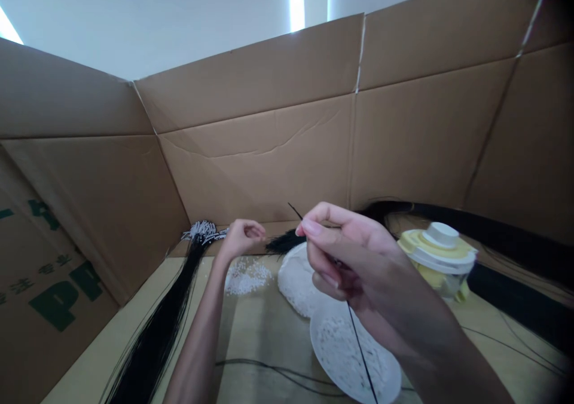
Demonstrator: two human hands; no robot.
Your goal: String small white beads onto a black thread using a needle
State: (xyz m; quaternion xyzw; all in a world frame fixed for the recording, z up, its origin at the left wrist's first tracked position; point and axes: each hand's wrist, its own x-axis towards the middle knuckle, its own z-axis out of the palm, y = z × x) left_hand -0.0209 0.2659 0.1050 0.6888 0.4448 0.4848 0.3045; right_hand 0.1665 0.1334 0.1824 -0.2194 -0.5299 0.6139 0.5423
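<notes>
Between thumb and forefinger, my right hand point(345, 248) pinches a thin black cord point(363, 353). Its short tip sticks out up and left, and its long end hangs below the palm. My left hand point(242, 239) is farther off with fingers curled into a pinch; what is in them, if anything, is too small to make out. Just below that hand lies a loose pile of small white beads point(247, 277). Left of it is a bundle of black cords point(168, 308) with beaded ends point(201, 232).
Two white dishes with pale contents, one farther back point(298, 281) and one nearer point(394, 383), are partly behind my right hand. A yellow-lidded container point(437, 254) stands right, beside long black strands point(515, 242). Cardboard walls point(269, 165) enclose the table point(260, 338).
</notes>
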